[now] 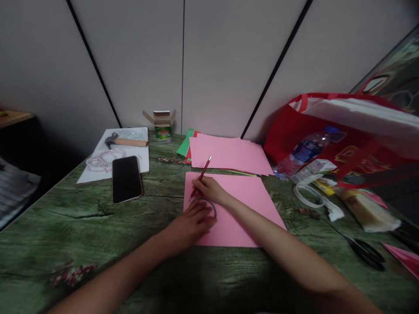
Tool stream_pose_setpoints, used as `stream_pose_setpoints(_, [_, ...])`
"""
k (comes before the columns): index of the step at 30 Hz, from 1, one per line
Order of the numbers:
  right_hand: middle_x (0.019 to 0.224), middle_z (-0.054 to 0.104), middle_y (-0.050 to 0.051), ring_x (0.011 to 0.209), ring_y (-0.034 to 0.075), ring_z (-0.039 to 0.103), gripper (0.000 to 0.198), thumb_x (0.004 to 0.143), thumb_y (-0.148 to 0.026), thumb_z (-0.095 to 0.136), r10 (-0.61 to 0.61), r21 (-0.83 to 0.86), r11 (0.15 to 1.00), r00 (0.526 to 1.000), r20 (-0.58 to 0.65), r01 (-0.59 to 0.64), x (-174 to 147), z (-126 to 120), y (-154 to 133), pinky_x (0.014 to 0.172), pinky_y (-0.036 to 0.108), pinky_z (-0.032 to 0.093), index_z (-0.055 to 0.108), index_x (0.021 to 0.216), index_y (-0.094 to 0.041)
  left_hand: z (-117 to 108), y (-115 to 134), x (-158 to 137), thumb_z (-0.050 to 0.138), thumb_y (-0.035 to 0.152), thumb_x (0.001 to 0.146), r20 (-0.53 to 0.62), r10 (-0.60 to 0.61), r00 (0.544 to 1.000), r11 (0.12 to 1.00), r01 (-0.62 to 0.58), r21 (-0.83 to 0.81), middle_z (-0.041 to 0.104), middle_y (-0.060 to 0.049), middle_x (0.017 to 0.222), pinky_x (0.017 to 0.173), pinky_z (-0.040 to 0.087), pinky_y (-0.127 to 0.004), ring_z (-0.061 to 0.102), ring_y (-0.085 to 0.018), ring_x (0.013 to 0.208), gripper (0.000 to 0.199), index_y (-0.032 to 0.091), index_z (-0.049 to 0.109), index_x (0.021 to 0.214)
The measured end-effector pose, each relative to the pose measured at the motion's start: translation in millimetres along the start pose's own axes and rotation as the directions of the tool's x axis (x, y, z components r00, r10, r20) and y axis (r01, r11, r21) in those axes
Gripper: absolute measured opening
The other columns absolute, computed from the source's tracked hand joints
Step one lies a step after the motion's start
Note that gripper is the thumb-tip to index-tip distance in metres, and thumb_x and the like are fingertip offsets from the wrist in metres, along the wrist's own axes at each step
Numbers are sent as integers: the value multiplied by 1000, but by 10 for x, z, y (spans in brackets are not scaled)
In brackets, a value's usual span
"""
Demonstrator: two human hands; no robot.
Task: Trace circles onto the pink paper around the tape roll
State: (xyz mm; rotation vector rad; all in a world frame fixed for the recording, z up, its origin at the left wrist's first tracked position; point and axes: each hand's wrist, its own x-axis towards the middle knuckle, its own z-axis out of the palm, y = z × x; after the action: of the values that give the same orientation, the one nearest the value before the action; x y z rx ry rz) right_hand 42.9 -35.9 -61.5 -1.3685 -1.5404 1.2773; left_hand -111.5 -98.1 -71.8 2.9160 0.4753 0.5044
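Right hand [210,189] gripping pencil [206,165], left hand [194,221] spread over round object [214,208]; pink paper [250,192] beneath

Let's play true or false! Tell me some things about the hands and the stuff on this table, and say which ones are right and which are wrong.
1. The right hand holds a pencil. True.
2. The left hand is holding a hammer. False: the left hand lies over a thin round rim on a pink sheet.
3. The hammer lies on a white sheet. True.
4. The phone lies on the pink sheet under the hands. False: the phone is to the left of it, overlapping the white sheet's edge.
5. The little green box has its top flaps open. True.
6. The plastic bottle stands straight up. False: the bottle is tilted.
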Motion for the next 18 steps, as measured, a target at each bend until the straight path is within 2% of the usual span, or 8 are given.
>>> stream_pose_setpoints(4, [54,58,-2,50,10,56,26,89,-29,49,-34,-209,977,998,57,45,13,12,-70,49,19,40,57,68,-15,8,-13,-4,47,15,90,13,-2,1000,1000,2,-5,53,-13,124,106,32,-53,39,-29,126,33,16,51,122])
stream_pose_setpoints(9, [58,61,1,55,11,55,29,88,-28,50,-112,-463,877,991,70,132,31,-6,-116,52,20,35,61,65,-14,15,-25,-6,46,13,90,6,14,1000,1000,-14,-10,53,-14,123,106,31,-53,37,-30,127,34,16,50,123])
stream_pose_setpoints(12, [56,60,1,54,11,52,32,87,-28,52,-115,-497,862,993,7,103,40,-57,-101,51,21,32,61,60,-14,-11,-21,9,44,13,90,12,18,1000,1000,-18,-15,53,-13,122,107,31,-53,37,-29,126,32,16,51,122])
stream_pose_setpoints(18, [51,58,0,48,10,50,36,87,-26,48,-69,-419,908,992,-106,19,-27,-280,5,50,21,34,57,54,-15,-71,-8,37,44,13,90,3,16,1000,999,-16,-51,50,-13,121,107,32,-51,31,-29,130,31,17,51,120])
